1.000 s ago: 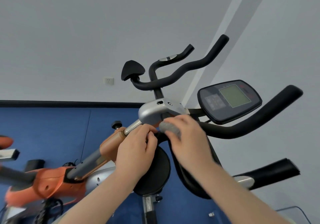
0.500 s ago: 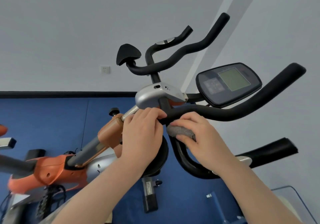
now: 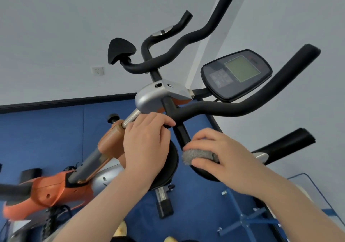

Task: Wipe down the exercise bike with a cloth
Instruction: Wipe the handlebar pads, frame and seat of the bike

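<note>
Exercise bike (image 3: pixel 164 96) filled the view, leaning across a blue floor (image 3: pixel 56 139) with its handlebars toward the camera, and both hands were on its front end. Right hand (image 3: pixel 222 159) pinched a rolled grey cloth (image 3: pixel 198 156), thumb under and fingers curled over it, against the lower curved black bar (image 3: pixel 182 135) just beneath the handlebar junction. Left hand (image 3: pixel 144 142) was wrapped round the metal stem (image 3: pixel 131 117) below the silver clamp housing (image 3: pixel 158 96), apparently steadying the frame. Above them ran the long black handlebar (image 3: pixel 242 105), with the console (image 3: pixel 237 73) just behind it and a second set of bars further back; an orange frame section (image 3: pixel 56 187) trailed off to the lower left. Judging from this, the wiping was partway along the bar, with most of the bike yet to be done. Bunched so small, the cloth covered little of the bar per pass and could have slipped out of the pinch or rolled off the round foam, so bare fingers would have rubbed the grip instead. Too hard a push without the left hand's brace might also have swung the handlebar assembly and knocked the console
</note>
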`<state>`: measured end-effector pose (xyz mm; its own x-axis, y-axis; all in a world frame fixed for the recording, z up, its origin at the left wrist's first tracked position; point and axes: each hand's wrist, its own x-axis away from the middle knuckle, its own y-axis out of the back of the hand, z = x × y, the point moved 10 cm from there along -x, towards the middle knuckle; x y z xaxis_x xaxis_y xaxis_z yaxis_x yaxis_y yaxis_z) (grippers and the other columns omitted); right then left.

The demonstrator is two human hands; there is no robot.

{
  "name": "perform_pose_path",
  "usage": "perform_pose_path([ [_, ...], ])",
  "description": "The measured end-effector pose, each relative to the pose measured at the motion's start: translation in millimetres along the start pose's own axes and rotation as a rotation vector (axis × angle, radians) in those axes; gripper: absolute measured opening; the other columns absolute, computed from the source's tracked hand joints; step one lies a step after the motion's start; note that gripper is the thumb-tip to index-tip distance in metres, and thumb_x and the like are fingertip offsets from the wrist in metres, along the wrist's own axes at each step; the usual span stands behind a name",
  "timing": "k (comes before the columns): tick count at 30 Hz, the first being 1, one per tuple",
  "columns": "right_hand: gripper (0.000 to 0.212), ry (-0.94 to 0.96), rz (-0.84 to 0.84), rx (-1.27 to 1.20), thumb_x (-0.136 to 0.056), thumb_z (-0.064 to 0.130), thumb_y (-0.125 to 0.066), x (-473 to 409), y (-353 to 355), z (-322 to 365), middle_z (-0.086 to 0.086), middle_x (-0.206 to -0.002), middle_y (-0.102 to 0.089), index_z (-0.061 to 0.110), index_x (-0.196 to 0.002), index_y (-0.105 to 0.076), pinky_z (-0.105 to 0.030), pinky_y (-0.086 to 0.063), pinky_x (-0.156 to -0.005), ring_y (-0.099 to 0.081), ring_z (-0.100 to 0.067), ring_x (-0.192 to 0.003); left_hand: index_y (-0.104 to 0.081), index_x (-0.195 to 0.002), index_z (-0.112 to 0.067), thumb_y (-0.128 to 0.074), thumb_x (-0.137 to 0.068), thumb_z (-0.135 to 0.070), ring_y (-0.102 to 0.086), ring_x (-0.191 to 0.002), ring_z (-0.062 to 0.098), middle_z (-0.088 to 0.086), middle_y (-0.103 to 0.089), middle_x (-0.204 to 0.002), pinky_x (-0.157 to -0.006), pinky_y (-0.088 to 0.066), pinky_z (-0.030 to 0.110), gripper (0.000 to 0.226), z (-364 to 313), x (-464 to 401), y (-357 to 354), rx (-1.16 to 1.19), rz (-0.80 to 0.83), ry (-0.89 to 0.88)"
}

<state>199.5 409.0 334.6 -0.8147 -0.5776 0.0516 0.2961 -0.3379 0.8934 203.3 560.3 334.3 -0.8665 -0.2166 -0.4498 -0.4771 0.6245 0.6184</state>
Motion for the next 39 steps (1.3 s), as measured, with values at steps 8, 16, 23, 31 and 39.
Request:
perform_pose_path([
  [8, 0.020, -0.084, -0.256, 0.080, -0.093, 0.029, -0.060, -14.8, 8.3, 19.6, 0.018, -0.109, -0.052, 0.028, -0.113, -0.060, -0.028, -0.045, -0.081, -0.047, -0.006, -0.100, -0.064, -0.085, -0.031, -0.045, -0.081, -0.008, -0.053, -0.082, 0.005, -0.019, -0.061, -0.083, -0.079, -0.026, 0.024, 0.030, -4.3, 2.1, 0.4, 0.054, 0.020, -0.040],
  [16, 0.017, -0.149, -0.714, 0.334, -0.089, 0.016, -0.062, 86.7, 49.6, 1.5, 0.008, -0.107, -0.064, 0.018, -0.103, -0.072, -0.036, -0.045, -0.084, -0.053, -0.015, -0.100, -0.065, -0.089, -0.032, -0.057, -0.088, -0.008, -0.052, -0.085, 0.001, -0.021, -0.064, -0.090, -0.088, -0.029, 0.020, 0.025, -35.2, 0.0, -15.7, 0.082, 0.260, -0.274],
  [23, 0.023, -0.260, -0.877, 0.447, -0.091, 0.022, -0.058, 86.8, -6.6, 31.3, 0.009, -0.118, -0.062, 0.022, -0.110, -0.071, -0.030, -0.040, -0.089, -0.051, -0.014, -0.106, -0.067, -0.103, -0.025, -0.054, -0.096, -0.013, -0.051, -0.097, 0.005, -0.015, -0.063, -0.103, -0.073, -0.030, 0.015, 0.019, -71.5, -13.9, -57.9, 0.057, 0.524, -0.417],
  [31, 0.025, -0.516, -1.136, 0.189, -0.092, 0.024, -0.059, 112.2, -8.0, 21.0, 0.013, -0.119, -0.055, 0.025, -0.117, -0.065, -0.018, -0.041, -0.086, -0.048, -0.014, -0.103, -0.070, -0.090, -0.028, -0.065, -0.084, -0.008, -0.055, -0.067, 0.005, -0.017, -0.065, -0.083, -0.057, -0.035, 0.019, 0.021, -75.2, -3.0, -58.0, 0.072, 0.546, -0.514],
  [39, 0.023, -0.636, -1.319, 0.050, -0.091, 0.019, -0.064, 125.7, 1.2, 7.8, 0.018, -0.115, -0.051, 0.023, -0.112, -0.068, -0.015, -0.040, -0.092, -0.048, -0.009, -0.109, -0.070, -0.086, -0.026, -0.070, -0.079, -0.002, -0.059, -0.062, 0.009, -0.015, -0.067, -0.077, -0.049, -0.040, 0.023, 0.025, -81.1, 3.4, -56.7, 0.103, 0.545, -0.617],
])
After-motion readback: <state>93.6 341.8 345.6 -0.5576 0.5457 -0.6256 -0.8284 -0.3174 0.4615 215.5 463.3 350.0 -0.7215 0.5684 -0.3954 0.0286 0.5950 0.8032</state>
